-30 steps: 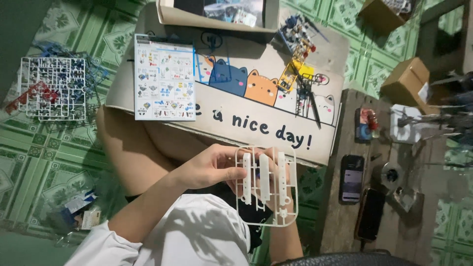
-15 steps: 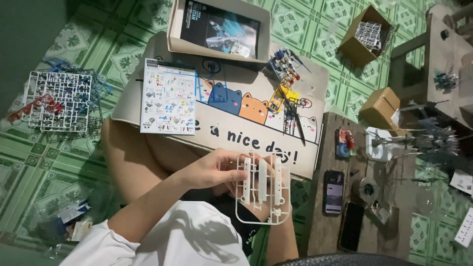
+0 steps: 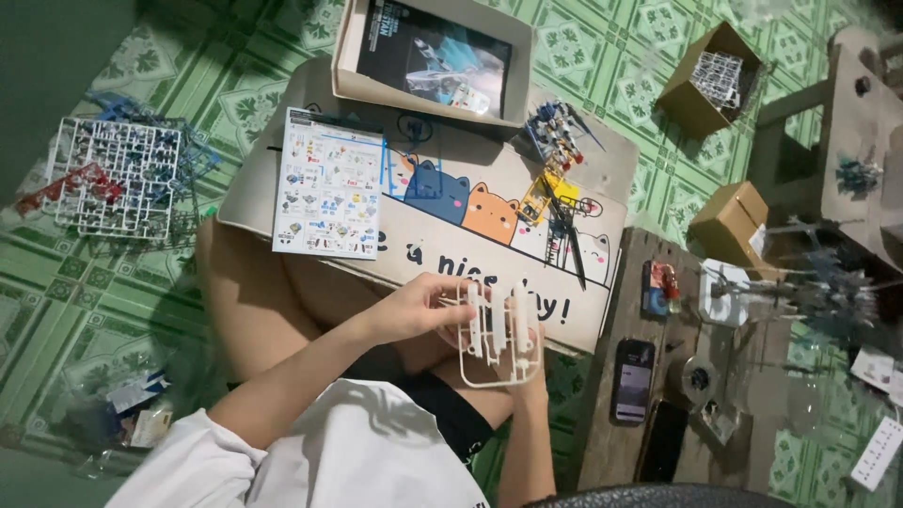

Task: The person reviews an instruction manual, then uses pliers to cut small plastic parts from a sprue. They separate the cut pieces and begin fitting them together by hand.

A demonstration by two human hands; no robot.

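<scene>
Your left hand [image 3: 414, 306] pinches the white parts frame [image 3: 497, 331] over your lap, and your right hand [image 3: 529, 369] grips its lower edge from behind. Twist too hard and a thin runner could snap, dropping pieces onto the green tiled floor [image 3: 85, 310].

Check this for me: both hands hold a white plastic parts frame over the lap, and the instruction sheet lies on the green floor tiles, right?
Not quite. The head view shows the instruction sheet lying on the cardboard box, not the floor tiles. The rest holds.
</scene>
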